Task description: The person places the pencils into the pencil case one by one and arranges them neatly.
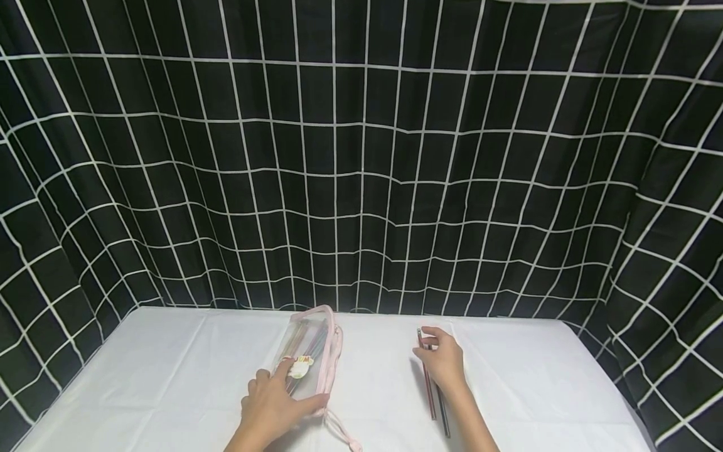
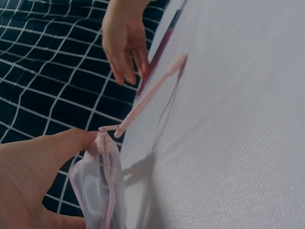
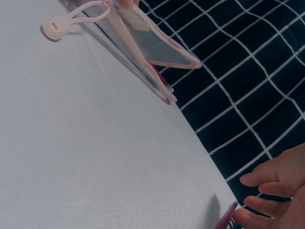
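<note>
My left hand (image 1: 268, 402) grips a clear, pink-trimmed zip pencil case (image 1: 326, 370), thumb at its zipper end and fingers across its side. Long thin pencils (image 1: 302, 336) show through the clear wall, behind a yellow and white label (image 1: 301, 366). To the right, a red pencil (image 1: 429, 392) and a dark pencil (image 1: 442, 411) lie side by side on the cloth. Above their far ends hovers my right hand (image 1: 445, 361), fingers loosely bent. In the right wrist view its fingertips are right beside a red pencil (image 3: 228, 215).
A pink cord pull (image 3: 56, 27) trails from the zipper toward the near side. White cloth (image 1: 378, 376) covers the table. Beyond its back edge hangs a black curtain (image 1: 350, 150) with a white grid, which also runs along both sides.
</note>
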`<state>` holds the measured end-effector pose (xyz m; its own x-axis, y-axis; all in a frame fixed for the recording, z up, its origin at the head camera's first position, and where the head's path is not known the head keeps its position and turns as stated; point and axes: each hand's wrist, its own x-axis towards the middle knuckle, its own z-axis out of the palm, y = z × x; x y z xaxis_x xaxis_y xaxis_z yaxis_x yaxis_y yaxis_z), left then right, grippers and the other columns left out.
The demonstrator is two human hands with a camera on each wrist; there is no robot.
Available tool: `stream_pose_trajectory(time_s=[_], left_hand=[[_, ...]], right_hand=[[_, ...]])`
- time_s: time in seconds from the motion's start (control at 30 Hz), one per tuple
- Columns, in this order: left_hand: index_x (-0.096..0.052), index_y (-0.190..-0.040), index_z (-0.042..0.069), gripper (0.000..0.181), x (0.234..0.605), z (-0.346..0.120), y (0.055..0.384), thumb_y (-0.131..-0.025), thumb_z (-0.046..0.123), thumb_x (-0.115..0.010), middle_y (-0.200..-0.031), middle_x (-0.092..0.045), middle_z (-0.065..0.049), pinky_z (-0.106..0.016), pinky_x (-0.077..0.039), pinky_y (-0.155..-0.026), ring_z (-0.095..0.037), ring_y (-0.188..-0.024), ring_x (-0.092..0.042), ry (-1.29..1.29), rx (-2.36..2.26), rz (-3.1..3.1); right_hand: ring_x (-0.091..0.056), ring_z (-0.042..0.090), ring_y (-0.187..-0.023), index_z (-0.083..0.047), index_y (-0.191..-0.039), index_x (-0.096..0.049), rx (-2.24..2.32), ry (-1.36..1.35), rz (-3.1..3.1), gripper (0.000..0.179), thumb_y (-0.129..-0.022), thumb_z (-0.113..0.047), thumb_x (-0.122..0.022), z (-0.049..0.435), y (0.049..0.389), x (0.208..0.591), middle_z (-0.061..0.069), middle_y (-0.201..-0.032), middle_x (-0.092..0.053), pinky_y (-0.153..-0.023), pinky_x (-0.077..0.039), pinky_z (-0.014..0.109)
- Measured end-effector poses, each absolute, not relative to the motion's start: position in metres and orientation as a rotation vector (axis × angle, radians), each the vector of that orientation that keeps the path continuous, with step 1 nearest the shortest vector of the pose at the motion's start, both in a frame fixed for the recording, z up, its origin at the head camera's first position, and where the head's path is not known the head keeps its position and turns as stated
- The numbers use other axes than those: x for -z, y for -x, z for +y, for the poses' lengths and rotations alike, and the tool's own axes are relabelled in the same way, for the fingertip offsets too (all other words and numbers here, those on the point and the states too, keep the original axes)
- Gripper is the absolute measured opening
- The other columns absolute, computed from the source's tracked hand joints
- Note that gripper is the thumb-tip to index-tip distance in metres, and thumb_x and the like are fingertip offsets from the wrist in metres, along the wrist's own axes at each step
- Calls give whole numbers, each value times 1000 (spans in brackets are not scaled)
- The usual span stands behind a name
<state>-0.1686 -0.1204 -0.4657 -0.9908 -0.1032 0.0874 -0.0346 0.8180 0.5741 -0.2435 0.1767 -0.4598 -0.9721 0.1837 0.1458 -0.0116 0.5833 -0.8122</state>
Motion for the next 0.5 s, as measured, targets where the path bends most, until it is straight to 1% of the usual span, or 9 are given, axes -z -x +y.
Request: stream_pose_trajectory(time_s=[0.07, 0.23, 0.37, 0.5], left_hand=[[-58, -148, 5, 106, 466, -121, 169, -67, 66, -89, -110, -55, -26, -61, -45, -79, -38, -98, -53, -132, 940, -2881], [-58, -148, 9, 105, 467, -121, 169, -65, 64, -91, -115, -53, -28, -60, -43, -79, -40, -100, -49, -152, 985, -2875], [-57, -148, 11, 106, 468, -121, 170, -64, 63, -93, -117, -52, -29, -60, -43, -79, -42, -102, -48, -168, 1008, -2874], [-57, -148, 13, 105, 468, -121, 169, -63, 64, -93, -119, -51, -29, -61, -43, -80, -43, -104, -48, -178, 1011, -2873]], right_hand=[[-67, 51, -112, 14, -134, -60, -1336, 145, -2600, 49, -88, 0, -73, 176, 243, 460, 33, -115, -71, -94, -57, 56], [-70, 49, -106, 14, -133, -61, -1351, 129, -2605, 50, -87, 0, -74, 174, 242, 462, 33, -113, -70, -86, -61, 52], [-71, 49, -105, 15, -131, -61, -1322, 124, -2622, 49, -87, 0, -75, 172, 241, 463, 33, -110, -72, -83, -62, 50], [-73, 47, -100, 15, -130, -62, -1305, 120, -2654, 49, -85, 1, -76, 171, 240, 463, 32, -109, -73, -78, -63, 48]])
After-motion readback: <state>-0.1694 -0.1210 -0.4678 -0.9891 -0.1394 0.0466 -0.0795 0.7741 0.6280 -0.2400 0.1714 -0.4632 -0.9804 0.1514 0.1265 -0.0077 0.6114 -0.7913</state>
